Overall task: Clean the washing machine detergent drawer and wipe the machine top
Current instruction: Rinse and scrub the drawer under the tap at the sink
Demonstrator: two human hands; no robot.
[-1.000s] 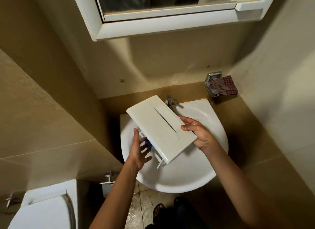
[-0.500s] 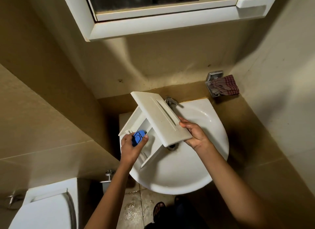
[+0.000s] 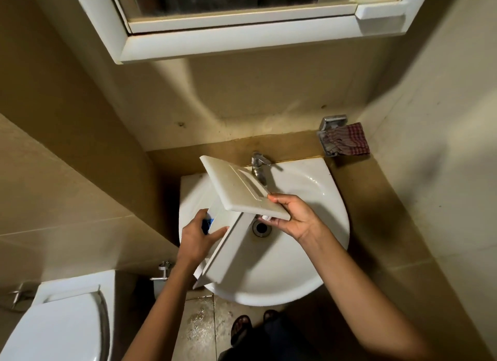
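Holding the detergent drawer [image 3: 236,221] over the sink [image 3: 309,253], the right hand [image 3: 293,218] is gripping its front panel while the left hand [image 3: 199,239] is clasping its body, long axis slanting toward the person's left.

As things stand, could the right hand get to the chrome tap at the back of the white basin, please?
Probably not directly: the right hand grips the white plastic detergent drawer, whose front panel covers part of the chrome tap.

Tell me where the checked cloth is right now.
The checked cloth hangs on a metal holder on the wall at upper right, behind and to the right of the sink, well clear of both hands.
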